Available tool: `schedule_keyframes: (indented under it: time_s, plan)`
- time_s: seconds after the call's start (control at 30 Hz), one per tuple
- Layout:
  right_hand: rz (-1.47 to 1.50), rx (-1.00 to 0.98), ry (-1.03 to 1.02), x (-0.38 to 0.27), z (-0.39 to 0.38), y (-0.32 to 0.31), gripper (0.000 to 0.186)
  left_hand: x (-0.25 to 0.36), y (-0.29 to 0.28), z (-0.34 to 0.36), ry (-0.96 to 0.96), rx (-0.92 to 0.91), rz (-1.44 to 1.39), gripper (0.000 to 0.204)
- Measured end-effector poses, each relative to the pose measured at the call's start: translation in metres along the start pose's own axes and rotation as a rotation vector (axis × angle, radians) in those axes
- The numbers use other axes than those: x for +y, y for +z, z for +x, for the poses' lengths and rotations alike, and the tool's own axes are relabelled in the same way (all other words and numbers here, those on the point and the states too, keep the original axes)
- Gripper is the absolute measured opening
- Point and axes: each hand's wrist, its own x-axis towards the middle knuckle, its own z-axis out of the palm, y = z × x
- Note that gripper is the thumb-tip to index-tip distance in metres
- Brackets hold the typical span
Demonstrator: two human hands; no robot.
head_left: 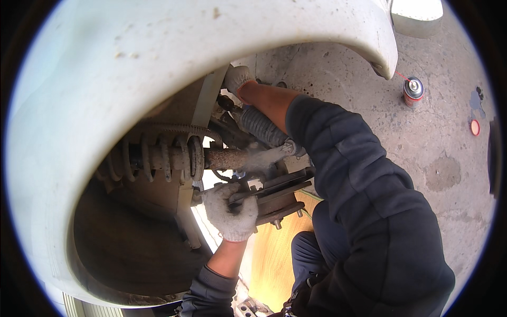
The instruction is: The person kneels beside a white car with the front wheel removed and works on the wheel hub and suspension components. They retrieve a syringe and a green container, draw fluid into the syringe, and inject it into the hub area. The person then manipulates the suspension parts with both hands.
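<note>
My left hand (231, 212), in a white knitted glove with dark stains, is curled at the inner side of the wheel hub and brake disc (281, 203). Its thumb and fingers close around a dark part there that I cannot make out. Wheel studs stick out of the disc's lower side. My right hand (238, 79), also gloved, reaches past a ribbed rubber boot (262, 126) to the far side of the wheel well; its fingertips are hidden. Between the hands lies a rusty strut with a coil spring (163, 157), and a grey metal arm (272, 157) beside it.
A white car fender (211, 26) arches over the left and top. On the stained concrete floor (364, 84) stand a spray can (413, 91) with a red straw and, nearby, a small red-rimmed cap (475, 127). A wooden board (274, 259) lies below the hub by my knees.
</note>
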Motion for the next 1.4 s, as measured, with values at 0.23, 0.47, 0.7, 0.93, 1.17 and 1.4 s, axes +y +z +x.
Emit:
schedule_keyframes:
  time_s: [0.23,0.47,0.7,0.93,1.17,1.4]
  plan:
    - [0.008,-0.013,0.021,-0.002,-0.001,-0.003,0.031,0.002,-0.002,0.001,0.07,-0.018,0.035,0.028]
    - [-0.079,0.085,-0.073,0.0,-0.005,-0.002,0.028,0.0,-0.001,0.001,0.047,-0.01,0.018,0.03]
    - [-0.039,0.059,-0.009,-0.002,-0.002,0.0,0.028,0.002,-0.002,0.001,0.075,-0.016,0.041,0.027]
    - [0.655,0.011,0.15,0.005,0.0,-0.003,0.029,0.001,-0.003,0.001,0.082,-0.023,0.02,0.026]
    - [1.564,-0.293,0.51,0.028,-0.036,-0.077,0.038,-0.003,-0.001,0.0,0.035,0.012,0.038,0.036]
    - [1.649,-0.364,0.601,0.064,-0.089,-0.128,0.028,-0.002,-0.001,-0.001,-0.012,0.003,0.003,0.037]
